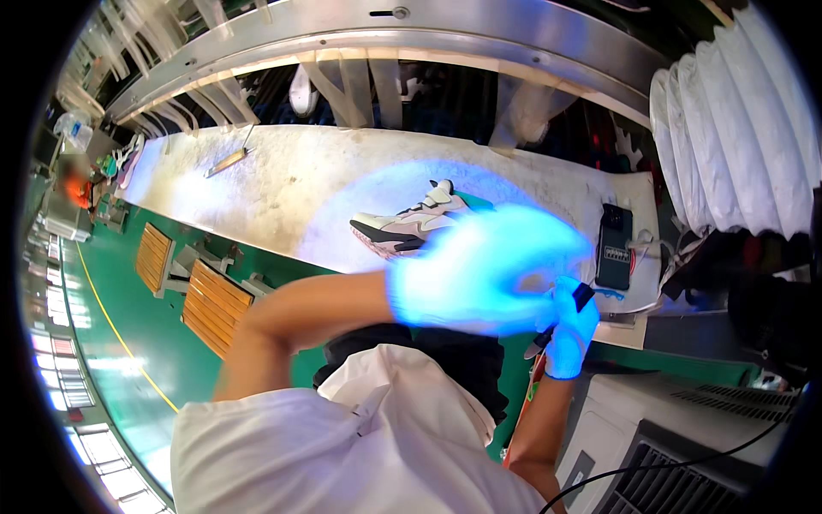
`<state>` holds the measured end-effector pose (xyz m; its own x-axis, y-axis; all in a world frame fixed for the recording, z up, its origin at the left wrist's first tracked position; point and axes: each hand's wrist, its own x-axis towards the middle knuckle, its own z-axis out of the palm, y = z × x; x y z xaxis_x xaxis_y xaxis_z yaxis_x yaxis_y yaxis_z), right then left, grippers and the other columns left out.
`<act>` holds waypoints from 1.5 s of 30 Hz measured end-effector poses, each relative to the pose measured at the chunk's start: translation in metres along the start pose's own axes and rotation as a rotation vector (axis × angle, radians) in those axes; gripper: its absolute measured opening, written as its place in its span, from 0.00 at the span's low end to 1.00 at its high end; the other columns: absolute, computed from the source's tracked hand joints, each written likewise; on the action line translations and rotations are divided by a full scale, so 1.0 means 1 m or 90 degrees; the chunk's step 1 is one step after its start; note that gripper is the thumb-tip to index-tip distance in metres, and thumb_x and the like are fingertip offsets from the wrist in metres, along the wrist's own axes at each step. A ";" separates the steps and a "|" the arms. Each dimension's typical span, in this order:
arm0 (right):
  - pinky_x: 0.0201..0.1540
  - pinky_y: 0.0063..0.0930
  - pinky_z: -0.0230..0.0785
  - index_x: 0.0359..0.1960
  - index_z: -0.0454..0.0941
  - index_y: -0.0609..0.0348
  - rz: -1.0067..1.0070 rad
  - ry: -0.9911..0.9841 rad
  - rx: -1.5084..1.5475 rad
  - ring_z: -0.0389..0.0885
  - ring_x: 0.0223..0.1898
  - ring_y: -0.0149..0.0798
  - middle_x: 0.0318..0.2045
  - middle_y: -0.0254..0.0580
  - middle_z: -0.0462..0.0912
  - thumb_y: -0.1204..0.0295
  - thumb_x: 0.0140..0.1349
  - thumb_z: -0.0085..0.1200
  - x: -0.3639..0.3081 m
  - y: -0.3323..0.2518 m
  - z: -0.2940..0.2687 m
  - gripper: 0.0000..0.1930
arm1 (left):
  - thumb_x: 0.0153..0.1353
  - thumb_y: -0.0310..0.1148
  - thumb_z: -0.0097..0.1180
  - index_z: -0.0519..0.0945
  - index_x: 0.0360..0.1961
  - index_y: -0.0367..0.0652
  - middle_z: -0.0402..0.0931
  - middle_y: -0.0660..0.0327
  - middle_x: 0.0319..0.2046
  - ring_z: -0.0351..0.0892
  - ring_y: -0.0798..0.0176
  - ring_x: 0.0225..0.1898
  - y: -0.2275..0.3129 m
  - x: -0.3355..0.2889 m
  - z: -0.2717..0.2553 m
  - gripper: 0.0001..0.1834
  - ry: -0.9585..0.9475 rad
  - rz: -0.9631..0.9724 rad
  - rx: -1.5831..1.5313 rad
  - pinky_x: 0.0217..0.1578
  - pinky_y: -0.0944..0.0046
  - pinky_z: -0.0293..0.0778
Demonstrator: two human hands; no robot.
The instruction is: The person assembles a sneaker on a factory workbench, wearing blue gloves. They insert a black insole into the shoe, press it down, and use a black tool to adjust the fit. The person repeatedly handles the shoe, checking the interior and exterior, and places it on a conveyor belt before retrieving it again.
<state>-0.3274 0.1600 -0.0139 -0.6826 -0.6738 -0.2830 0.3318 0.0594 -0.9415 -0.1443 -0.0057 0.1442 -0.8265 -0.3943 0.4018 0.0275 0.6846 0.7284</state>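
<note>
A white shoe (pixel 411 221) with grey and black trim lies on its side on the pale bench, in a round patch of blue light. My left hand (pixel 492 270), in a white glove that glows blue, stretches to the right past the shoe and hides its right end. Motion smears its fingers, so their grip is unclear. My right hand (pixel 572 330), gloved too, is closed around a dark, stick-shaped tool (pixel 584 297) near the bench's right front edge. The tool's ends stick out above and below the fist; its exact kind is unclear.
A black phone (pixel 615 248) lies at the bench's right end, below a white ribbed duct (pixel 728 128). On the bench's left (pixel 265 184) lies a wooden-handled tool (pixel 227 162). A metal conveyor rail (pixel 411 34) with hanging clear strips runs behind. Slatted seats (pixel 214 304) stand left.
</note>
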 end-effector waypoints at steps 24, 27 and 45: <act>0.25 0.26 0.70 0.43 0.87 0.61 0.002 -0.423 -0.251 0.79 0.22 0.28 0.25 0.36 0.85 0.64 0.67 0.74 0.039 -0.044 0.109 0.14 | 0.39 0.35 0.88 0.60 0.88 0.49 0.68 0.42 0.79 0.76 0.36 0.75 -0.053 -0.114 -0.032 0.72 -0.019 -0.259 0.189 0.74 0.44 0.76; 0.25 0.26 0.71 0.43 0.87 0.61 -0.001 -0.423 -0.251 0.79 0.22 0.28 0.25 0.36 0.85 0.64 0.67 0.74 0.039 -0.042 0.109 0.14 | 0.39 0.33 0.87 0.61 0.88 0.50 0.69 0.43 0.79 0.77 0.38 0.74 -0.056 -0.110 -0.032 0.72 -0.015 -0.244 0.158 0.74 0.46 0.77; 0.21 0.28 0.69 0.49 0.83 0.54 0.043 -0.105 0.358 0.78 0.20 0.31 0.32 0.36 0.87 0.52 0.83 0.58 0.018 -0.013 0.081 0.17 | 0.38 0.39 0.89 0.68 0.85 0.60 0.81 0.48 0.66 0.88 0.42 0.61 -0.064 -0.112 -0.017 0.68 0.046 -0.270 0.187 0.62 0.49 0.85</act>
<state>-0.2912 0.0869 0.0080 -0.5525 -0.7904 -0.2646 0.6961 -0.2629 -0.6681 -0.0438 -0.0158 0.0618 -0.6892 -0.7087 0.1508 -0.4688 0.5948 0.6530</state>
